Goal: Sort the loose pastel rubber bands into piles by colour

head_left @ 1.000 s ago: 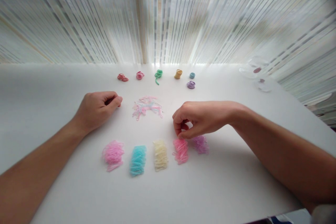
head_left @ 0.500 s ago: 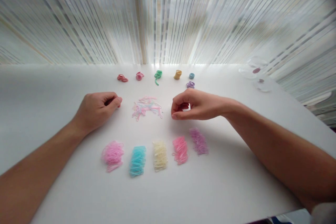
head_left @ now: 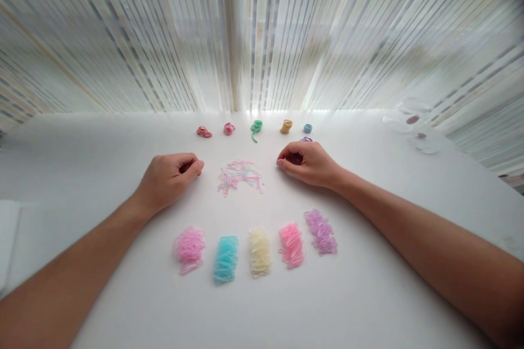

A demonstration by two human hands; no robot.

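My left hand (head_left: 174, 180) rests on the white table, fingers curled closed, left of a loose pile of mixed pastel bands (head_left: 240, 177). On the pile's other side is my right hand (head_left: 307, 163), thumb and fingertips pinched together; whatever they may hold is too small to tell. Nearer me lie a light pink pile (head_left: 189, 250), a turquoise pile (head_left: 226, 259), a cream pile (head_left: 260, 252), a bright pink pile (head_left: 291, 245) and a purple pile (head_left: 321, 232) of bands. A purple coil (head_left: 306, 139) is partly hidden behind my right hand.
Along the back lie a red coil (head_left: 203, 132), a pink coil (head_left: 229, 128), a green coil (head_left: 256, 128), a yellow coil (head_left: 286, 126) and a blue coil (head_left: 307, 128). Clear round items (head_left: 421, 136) stand at the back right, before a striped curtain (head_left: 254, 32).
The camera view has shifted, so the table items appear further right and lower. My right hand has turned, its fingers drawn closer together, and now covers more of the purple coil.
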